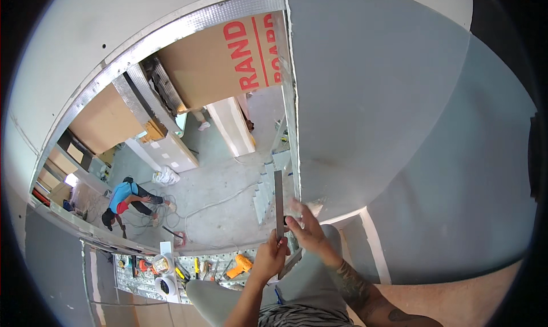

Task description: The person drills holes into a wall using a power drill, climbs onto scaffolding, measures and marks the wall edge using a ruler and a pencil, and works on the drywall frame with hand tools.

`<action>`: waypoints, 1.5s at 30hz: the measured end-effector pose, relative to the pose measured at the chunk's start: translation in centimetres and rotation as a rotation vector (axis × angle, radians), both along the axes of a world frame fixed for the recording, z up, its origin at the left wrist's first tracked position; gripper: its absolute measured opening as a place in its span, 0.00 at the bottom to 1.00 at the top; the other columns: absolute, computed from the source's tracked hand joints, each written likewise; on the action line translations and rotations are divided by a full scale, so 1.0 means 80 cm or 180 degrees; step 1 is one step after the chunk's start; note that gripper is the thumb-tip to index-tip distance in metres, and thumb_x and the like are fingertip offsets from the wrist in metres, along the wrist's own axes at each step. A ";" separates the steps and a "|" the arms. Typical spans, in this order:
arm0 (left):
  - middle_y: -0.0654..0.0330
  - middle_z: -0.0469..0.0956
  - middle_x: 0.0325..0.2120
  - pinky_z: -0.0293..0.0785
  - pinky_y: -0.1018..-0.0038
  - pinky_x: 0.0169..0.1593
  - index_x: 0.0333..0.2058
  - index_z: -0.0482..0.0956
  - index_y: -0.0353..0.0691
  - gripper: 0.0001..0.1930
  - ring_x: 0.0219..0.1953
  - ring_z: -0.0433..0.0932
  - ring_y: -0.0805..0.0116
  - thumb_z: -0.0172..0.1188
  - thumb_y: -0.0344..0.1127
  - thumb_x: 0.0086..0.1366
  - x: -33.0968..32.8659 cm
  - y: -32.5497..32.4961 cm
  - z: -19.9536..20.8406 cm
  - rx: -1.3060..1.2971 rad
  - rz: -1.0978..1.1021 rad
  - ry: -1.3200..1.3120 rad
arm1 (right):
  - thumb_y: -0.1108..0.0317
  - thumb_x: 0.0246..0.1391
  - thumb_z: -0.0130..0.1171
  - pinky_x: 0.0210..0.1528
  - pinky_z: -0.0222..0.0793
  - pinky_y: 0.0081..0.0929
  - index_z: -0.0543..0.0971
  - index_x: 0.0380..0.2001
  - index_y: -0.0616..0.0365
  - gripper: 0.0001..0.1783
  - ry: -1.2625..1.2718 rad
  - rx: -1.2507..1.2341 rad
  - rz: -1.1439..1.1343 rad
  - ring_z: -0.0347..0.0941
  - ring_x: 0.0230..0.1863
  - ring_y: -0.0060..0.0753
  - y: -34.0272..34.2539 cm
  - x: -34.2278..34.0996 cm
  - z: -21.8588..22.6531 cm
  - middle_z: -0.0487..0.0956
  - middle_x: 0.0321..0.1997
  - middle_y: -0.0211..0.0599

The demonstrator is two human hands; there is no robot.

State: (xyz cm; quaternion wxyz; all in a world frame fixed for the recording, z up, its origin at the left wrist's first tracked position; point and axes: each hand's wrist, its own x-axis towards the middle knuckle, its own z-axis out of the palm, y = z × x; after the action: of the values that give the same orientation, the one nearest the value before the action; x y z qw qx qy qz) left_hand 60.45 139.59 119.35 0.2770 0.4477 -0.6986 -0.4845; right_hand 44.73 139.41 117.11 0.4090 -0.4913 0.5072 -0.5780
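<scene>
My left hand (268, 257) is closed around the lower part of a long, flat grey-brown strip (278, 197), which stands nearly upright in the view. Just right of the strip is my right hand (308, 231), its fingers stretched and apart, the tips blurred. A small dark spot shows between the right thumb and the strip; what it is cannot be made out. Below my hands, a grey metal channel piece (291, 263) shows partly, by my legs. Both hands are near the right edge of a large framed wall opening.
A perforated metal platform (127, 278) below holds an orange drill (240, 266), hand tools and white tape rolls (166, 286). Grey board wall (377, 87) rises at right. Through the opening, a person in blue (123, 197) bends over cables on the floor, near leaning boards (231, 127).
</scene>
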 end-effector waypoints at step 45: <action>0.58 0.78 0.26 0.73 0.77 0.30 0.38 0.70 0.32 0.08 0.24 0.75 0.73 0.53 0.33 0.69 0.022 0.040 -0.163 0.2273 -0.0108 0.1681 | 0.55 0.61 0.55 0.19 0.51 0.15 0.74 0.39 0.55 0.14 -0.1937 0.3380 0.0213 0.59 0.17 0.15 0.053 -0.001 -0.093 0.65 0.18 0.22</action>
State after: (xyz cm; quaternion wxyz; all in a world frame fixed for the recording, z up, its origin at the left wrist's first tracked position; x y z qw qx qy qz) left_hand 62.20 142.79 106.29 0.2660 0.3646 -0.4000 -0.7977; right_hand 44.66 143.65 109.67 0.7424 -0.0489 0.5707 -0.3475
